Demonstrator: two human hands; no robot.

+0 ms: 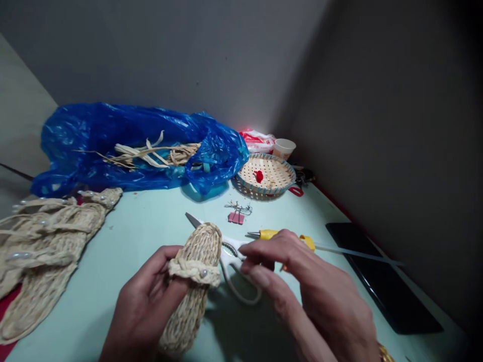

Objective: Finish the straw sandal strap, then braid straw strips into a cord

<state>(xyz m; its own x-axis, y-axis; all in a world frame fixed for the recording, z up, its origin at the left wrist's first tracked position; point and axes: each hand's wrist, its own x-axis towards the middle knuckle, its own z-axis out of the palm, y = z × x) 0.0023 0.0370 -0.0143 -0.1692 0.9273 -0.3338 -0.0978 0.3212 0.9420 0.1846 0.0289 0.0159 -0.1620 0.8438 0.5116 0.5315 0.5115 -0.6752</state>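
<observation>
My left hand is closed round a small woven straw slipper, with the thumb tucked under its braided strap. A pearl-like bead sits on that strap. To the right of the slipper hovers my right hand, its fingers curved and a little apart, with nothing visible between them. White-handled scissors lie on the table behind the slipper, partly covered by it and by my right fingers. A yellow glue gun with a clear glue stick lies beyond my right hand, which hides part of it.
More beaded straw slippers lie at left. A blue plastic bag with straw strips is at the back. Near it stand a woven basket holding something red, and a paper cup. A pink binder clip and black tablet-like slab lie on the table.
</observation>
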